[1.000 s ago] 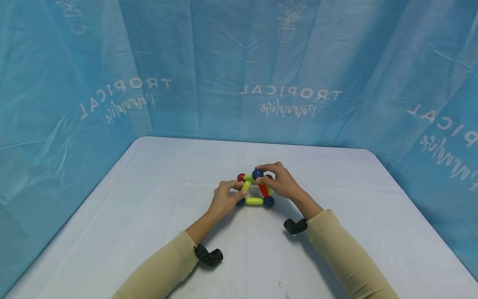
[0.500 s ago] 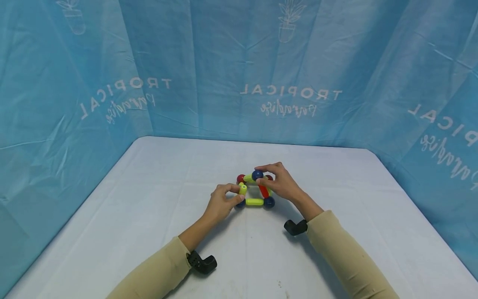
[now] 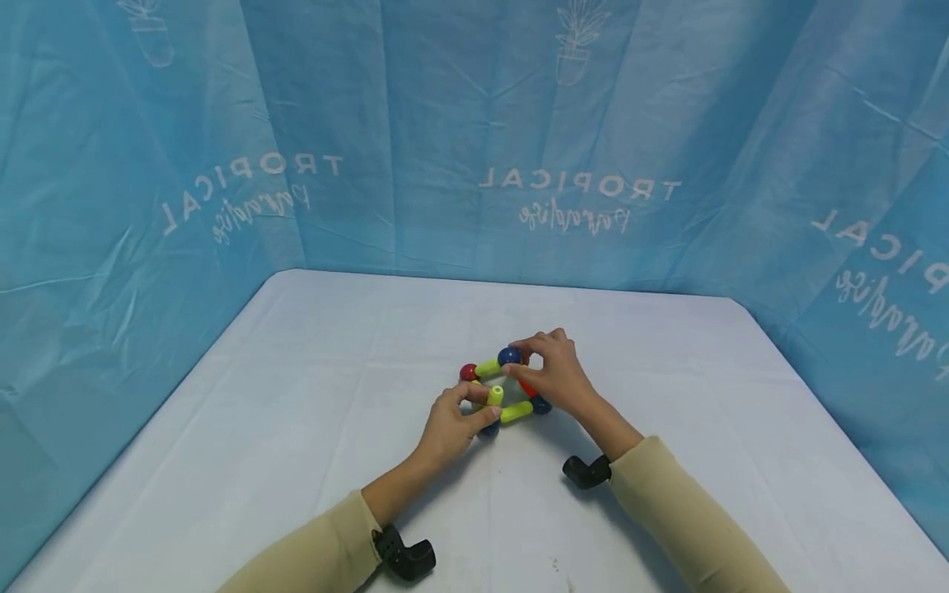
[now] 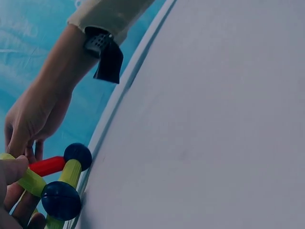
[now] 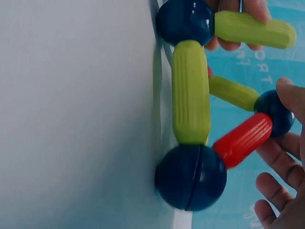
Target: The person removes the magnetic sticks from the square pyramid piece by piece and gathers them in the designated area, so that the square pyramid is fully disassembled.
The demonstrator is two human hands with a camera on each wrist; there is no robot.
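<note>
My left hand pinches a yellow-green magnetic rod between thumb and fingers. Its lower end meets a dark blue ball at the frame's near left corner. With thumb and fingertips, my right hand holds a raised blue ball. From that ball a red rod slopes down to another blue ball at the near right, and a yellow-green rod runs toward a red ball. One more yellow-green rod joins the two near balls. My right hand hides the far right part.
The frame stands on a white-covered table, whose far edge lies beyond the hands. Blue printed sheeting hangs behind and at both sides. Each wrist wears a black camera mount, such as the right one.
The frame has turned and slid slightly toward me, its near left corner coming closer. My left hand moved with it, and its rod went from leaning right to nearly upright. My right hand kept its hold.
</note>
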